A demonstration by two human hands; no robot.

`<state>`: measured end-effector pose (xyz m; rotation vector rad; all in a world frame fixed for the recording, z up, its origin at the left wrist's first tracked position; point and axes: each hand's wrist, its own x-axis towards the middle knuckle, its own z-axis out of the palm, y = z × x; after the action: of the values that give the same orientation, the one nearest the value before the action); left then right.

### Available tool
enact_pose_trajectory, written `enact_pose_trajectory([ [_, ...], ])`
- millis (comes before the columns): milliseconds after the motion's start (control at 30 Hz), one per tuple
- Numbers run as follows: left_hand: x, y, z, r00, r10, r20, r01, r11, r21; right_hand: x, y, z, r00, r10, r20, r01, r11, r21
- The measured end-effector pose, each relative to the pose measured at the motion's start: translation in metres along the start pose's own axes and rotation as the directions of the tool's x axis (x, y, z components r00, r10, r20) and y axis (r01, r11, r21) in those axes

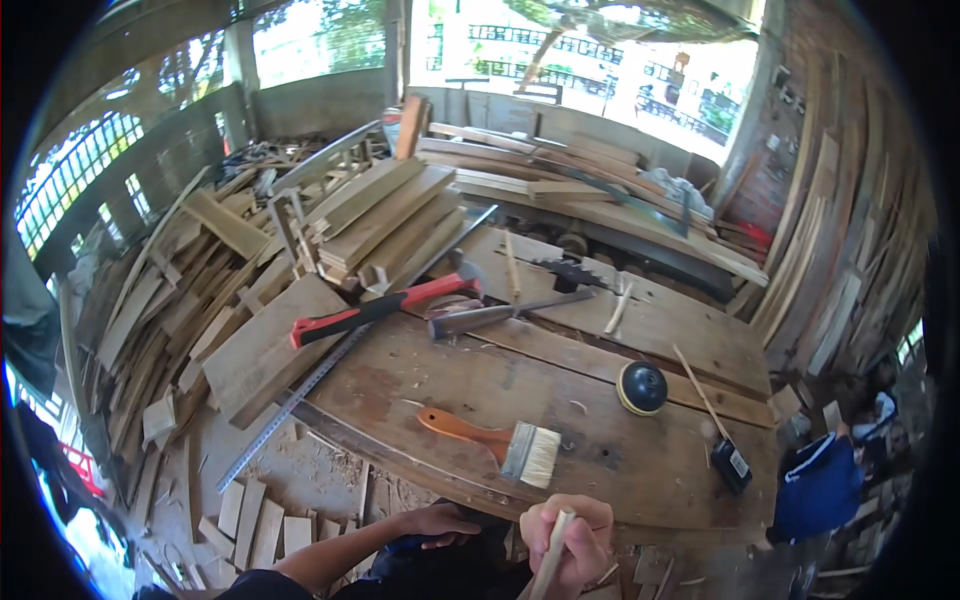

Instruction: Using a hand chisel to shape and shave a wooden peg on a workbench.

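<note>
My right hand [578,532] is closed around a thin wooden stick [551,555], held up just off the near edge of the workbench [400,400]. Low over my dark-clothed lap, left of it, my left hand [443,521] lies with fingers loosely stretched and nothing visible in them. Closest on the bench is a flat paintbrush [535,455] with an orange wooden handle and pale bristles. Beyond it lie a red-and-black hammer [385,308] and a chisel-like tool [505,315]. A round black knob-like object [641,388] with a pale rim stands to the right.
A toothed saw blade [575,272] pokes up through the bench. A metal ruler [290,408] crosses its left edge. Stacked boards [385,215] and scrap wood [150,350] fill the left. A small black container [731,466] and blue cloth [818,490] are at right.
</note>
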<state>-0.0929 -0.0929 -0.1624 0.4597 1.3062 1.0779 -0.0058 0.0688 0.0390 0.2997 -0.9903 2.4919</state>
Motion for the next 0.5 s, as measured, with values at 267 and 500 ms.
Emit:
enact_pose_trajectory([
  [267,0.004,0.007,0.007,0.999,-0.045,-0.03,0.046,0.999,0.01,-0.005,-0.006,-0.006,0.999,0.009,0.031,-0.015,0.98,0.197],
  [500,-0.001,-0.001,0.01,0.99,-0.1,-0.103,0.102,0.995,0.016,-0.008,-0.007,-0.008,0.991,0.054,-0.126,-0.061,0.997,-0.054],
])
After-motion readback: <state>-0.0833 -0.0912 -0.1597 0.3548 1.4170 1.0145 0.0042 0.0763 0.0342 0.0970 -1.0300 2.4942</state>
